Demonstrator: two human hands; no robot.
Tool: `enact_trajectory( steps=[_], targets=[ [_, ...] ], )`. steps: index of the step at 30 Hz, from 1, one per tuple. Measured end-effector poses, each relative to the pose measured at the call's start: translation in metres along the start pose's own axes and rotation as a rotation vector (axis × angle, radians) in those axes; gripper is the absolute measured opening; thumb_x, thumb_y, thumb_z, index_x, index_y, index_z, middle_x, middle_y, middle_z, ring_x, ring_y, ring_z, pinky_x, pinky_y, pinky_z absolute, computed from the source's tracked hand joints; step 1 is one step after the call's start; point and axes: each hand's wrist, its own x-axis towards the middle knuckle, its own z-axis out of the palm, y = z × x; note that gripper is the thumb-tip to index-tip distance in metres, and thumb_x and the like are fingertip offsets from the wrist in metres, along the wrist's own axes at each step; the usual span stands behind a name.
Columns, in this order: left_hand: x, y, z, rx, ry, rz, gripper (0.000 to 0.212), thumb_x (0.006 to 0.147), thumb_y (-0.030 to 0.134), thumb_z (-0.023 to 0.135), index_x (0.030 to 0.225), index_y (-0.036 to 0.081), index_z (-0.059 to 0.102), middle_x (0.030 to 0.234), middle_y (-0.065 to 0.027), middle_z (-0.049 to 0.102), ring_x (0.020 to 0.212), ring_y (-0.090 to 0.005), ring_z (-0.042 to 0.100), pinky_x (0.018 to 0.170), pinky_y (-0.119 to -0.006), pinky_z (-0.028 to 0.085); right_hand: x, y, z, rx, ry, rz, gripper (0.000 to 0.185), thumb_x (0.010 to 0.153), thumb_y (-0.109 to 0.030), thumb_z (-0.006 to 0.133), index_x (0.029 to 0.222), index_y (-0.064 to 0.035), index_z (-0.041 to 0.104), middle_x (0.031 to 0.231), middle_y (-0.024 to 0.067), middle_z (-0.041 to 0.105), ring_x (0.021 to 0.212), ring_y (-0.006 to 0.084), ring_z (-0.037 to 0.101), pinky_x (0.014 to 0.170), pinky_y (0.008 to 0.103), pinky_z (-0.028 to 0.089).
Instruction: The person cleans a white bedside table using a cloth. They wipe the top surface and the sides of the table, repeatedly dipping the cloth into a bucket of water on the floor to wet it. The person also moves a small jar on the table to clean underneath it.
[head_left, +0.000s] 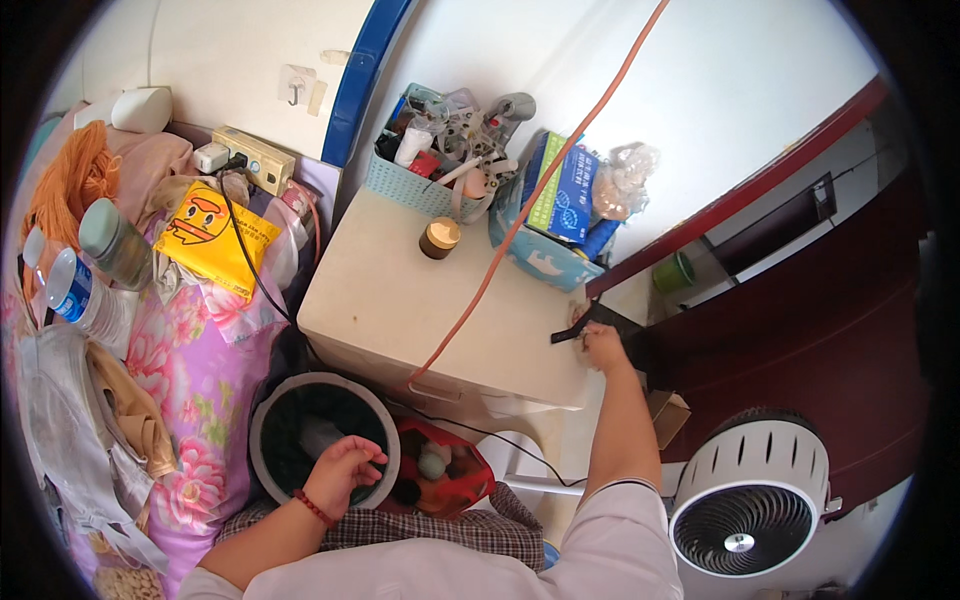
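Note:
My right hand (602, 345) is at the far right end of a cream cabinet top (390, 292), closed around something small that the fingers mostly hide. A black, angled, flat item (571, 331) lies against or beside its fingertips. My left hand (346, 469), with a red bead bracelet (315, 510) on the wrist, hovers over the rim of a round bin (262, 442); its fingers are loosely curled and I see nothing in them. A jar with a gold lid (439, 238) stands on the cabinet near the light-blue basket (420, 193) full of small items.
An orange cable (495, 259) hangs across the cabinet. Behind it stands a blue container (544, 262) with boxes. A white fan (750, 495) is at lower right, a red bag (450, 480) beside the bin. The flowered bed (187, 405) at left holds bottles, clothes and a yellow packet (217, 240).

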Motion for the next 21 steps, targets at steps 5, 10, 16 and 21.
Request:
enact_trajectory(
  steps=[5,10,16,21],
  targets=[
    [-0.006,-0.005,0.000,-0.007,-0.049,0.039,0.009,0.078,0.011,0.044,0.083,0.008,0.051,0.083,-0.0051,0.058,0.064,-0.0096,0.052,0.062,-0.022,0.042,-0.074,-0.048,0.020,-0.026,-0.038,-0.038,0.025,0.070,-0.005,0.047,0.092,-0.0006,0.059,0.087,0.0132,0.061,0.081,0.0202,0.058,0.073,0.0278,0.044],
    [-0.011,-0.005,-0.001,0.011,-0.064,0.063,0.009,0.078,0.010,0.044,0.083,0.007,0.051,0.081,-0.0054,0.058,0.062,-0.0094,0.052,0.059,-0.021,0.042,-0.090,-0.049,0.037,0.062,-0.205,-0.356,0.038,0.073,-0.006,0.047,0.111,-0.0062,0.051,0.124,0.0158,0.040,0.119,0.0225,0.032,0.098,0.0259,0.023],
    [-0.012,-0.004,-0.003,0.024,-0.065,0.078,0.010,0.078,0.010,0.045,0.083,0.007,0.052,0.081,-0.0059,0.058,0.064,-0.0113,0.053,0.061,-0.023,0.044,-0.042,-0.048,0.060,-0.109,0.070,-0.379,0.048,0.078,-0.013,0.044,0.124,-0.0009,0.033,0.129,0.0204,0.029,0.122,0.0288,0.026,0.099,0.0305,0.021],
    [-0.009,-0.002,-0.006,0.004,-0.048,0.077,0.010,0.078,0.008,0.044,0.083,0.007,0.052,0.081,-0.0065,0.058,0.064,-0.0117,0.054,0.061,-0.023,0.044,0.006,-0.059,0.078,-0.493,0.281,-0.246,0.042,0.076,-0.028,0.042,0.101,0.0045,0.049,0.114,0.0263,0.041,0.107,0.0375,0.038,0.090,0.0408,0.032]
  ],
)
